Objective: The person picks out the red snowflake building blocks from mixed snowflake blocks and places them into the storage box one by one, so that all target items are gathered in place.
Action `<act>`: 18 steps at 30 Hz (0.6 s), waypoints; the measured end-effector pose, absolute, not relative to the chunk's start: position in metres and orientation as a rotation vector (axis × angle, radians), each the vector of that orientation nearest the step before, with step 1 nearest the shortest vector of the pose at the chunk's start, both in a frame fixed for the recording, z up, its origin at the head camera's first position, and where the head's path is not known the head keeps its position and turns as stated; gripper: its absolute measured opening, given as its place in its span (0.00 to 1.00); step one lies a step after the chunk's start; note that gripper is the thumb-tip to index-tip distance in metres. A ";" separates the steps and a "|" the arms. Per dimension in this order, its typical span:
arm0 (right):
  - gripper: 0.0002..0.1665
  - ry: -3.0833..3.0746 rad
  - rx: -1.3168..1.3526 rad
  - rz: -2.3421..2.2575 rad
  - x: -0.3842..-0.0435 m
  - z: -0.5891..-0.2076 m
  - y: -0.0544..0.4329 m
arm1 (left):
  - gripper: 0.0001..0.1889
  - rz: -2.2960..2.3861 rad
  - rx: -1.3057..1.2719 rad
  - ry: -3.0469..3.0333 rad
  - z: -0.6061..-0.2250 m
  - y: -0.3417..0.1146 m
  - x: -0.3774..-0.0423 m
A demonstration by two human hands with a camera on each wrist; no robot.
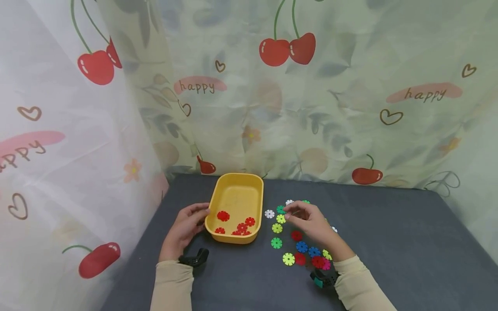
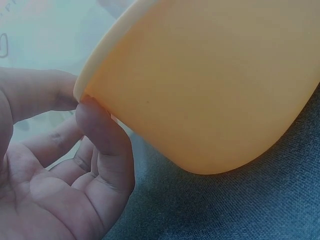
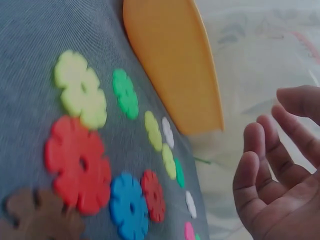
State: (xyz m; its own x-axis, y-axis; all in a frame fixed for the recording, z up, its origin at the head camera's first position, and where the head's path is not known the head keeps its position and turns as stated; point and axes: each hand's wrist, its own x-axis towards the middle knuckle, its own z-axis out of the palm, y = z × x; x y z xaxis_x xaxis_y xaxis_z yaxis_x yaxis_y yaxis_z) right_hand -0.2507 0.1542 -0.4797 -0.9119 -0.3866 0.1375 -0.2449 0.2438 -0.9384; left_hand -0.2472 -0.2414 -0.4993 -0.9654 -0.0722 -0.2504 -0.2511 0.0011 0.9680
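Note:
A yellow plastic bin [image 1: 237, 196] sits on the dark table, with several red flower-shaped discs [image 1: 223, 216] in its near end. At its left side, my left hand [image 1: 185, 229] pinches the rim between thumb and finger; the left wrist view shows this grip on the bin wall [image 2: 210, 90] up close. To the right of the bin, my right hand [image 1: 314, 224] hovers over loose notched discs. Its fingers are loosely bent, and nothing shows between them in the right wrist view. Nearby lie a red disc [image 3: 80, 162], a blue disc [image 3: 129, 206] and a yellow disc [image 1: 288, 259].
More green, white, yellow, blue and pink discs spread right of the bin, such as a green disc [image 1: 276, 242] and a white disc [image 1: 269, 214]; my right hand covers part of the group. A cherry-print curtain [image 1: 330, 108] hangs behind the table [image 1: 393, 242].

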 end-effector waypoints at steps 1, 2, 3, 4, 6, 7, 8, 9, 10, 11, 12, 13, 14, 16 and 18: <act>0.12 2.382 -0.613 -1.747 -0.250 -0.481 0.157 | 0.22 2.104 -0.347 2.130 -0.499 -0.241 -0.247; 0.13 2.383 -0.619 -1.733 -0.250 -0.481 0.160 | 0.22 2.100 -0.346 2.133 -0.499 -0.241 -0.247; 0.14 2.376 -0.622 -1.723 -0.249 -0.482 0.162 | 0.22 2.098 -0.345 2.137 -0.499 -0.241 -0.247; 0.14 2.373 -0.627 -1.711 -0.248 -0.482 0.164 | 0.22 2.100 -0.350 2.136 -0.498 -0.241 -0.246; 0.16 2.374 -0.620 -1.680 -0.248 -0.484 0.166 | 0.23 2.107 -0.353 2.133 -0.498 -0.242 -0.246; 0.17 2.376 -0.615 -1.664 -0.248 -0.484 0.168 | 0.23 2.109 -0.353 2.132 -0.498 -0.242 -0.246; 0.18 2.382 -0.607 -1.644 -0.247 -0.485 0.169 | 0.23 2.108 -0.347 2.131 -0.498 -0.242 -0.245; 0.18 2.398 -0.600 -1.617 -0.248 -0.486 0.170 | 0.23 2.109 -0.344 2.130 -0.498 -0.242 -0.245; 0.18 2.419 -0.590 -1.580 -0.248 -0.488 0.172 | 0.23 2.111 -0.343 2.128 -0.498 -0.242 -0.245; 0.19 2.436 -0.586 -1.546 -0.248 -0.489 0.173 | 0.23 2.113 -0.344 2.127 -0.498 -0.241 -0.244; 0.19 2.450 -0.589 -1.510 -0.249 -0.491 0.174 | 0.23 2.112 -0.340 2.128 -0.498 -0.241 -0.244; 0.19 2.464 -0.592 -1.474 -0.250 -0.493 0.176 | 0.23 2.110 -0.337 2.130 -0.499 -0.241 -0.244; 0.19 2.480 -0.590 -1.441 -0.250 -0.495 0.177 | 0.23 2.107 -0.331 2.133 -0.499 -0.240 -0.244; 0.19 2.499 -0.596 -1.395 -0.252 -0.499 0.180 | 0.23 2.109 -0.330 2.133 -0.499 -0.240 -0.245; 0.19 2.509 -0.608 -1.374 -0.254 -0.502 0.182 | 0.22 2.112 -0.329 2.131 -0.500 -0.240 -0.246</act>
State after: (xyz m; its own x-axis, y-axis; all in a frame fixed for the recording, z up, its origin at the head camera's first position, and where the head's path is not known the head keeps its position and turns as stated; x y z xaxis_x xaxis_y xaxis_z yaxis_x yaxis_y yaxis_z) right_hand -0.2539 0.1821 -0.5019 -0.8911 -0.4538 0.0077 -0.2509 0.4785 -0.8415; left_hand -0.2459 -0.2399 -0.4996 -0.9688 -0.0672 -0.2386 -0.2392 0.0005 0.9710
